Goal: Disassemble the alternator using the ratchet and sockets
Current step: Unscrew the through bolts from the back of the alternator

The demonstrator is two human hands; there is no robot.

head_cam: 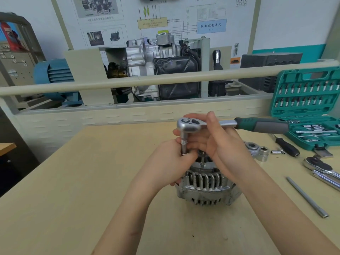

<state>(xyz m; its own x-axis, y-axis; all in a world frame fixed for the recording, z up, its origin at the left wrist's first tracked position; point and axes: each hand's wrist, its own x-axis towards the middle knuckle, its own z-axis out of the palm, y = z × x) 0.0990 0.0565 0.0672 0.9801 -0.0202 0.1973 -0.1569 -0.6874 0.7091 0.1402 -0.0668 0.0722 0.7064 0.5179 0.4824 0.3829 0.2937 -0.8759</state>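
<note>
Pale wooden table (pixel 73 181). Behind it, at twelve o'clock, a cutaway transmission display (pixel 161 67) stood behind a beige rail (pixel 165 78). Blue motor (pixel 55 74) at ten o'clock. Wall poster (pixel 184 21) with wiring diagrams above. Black-handled screwdriver (pixel 288 147) lay on the table at three o'clock.
</note>
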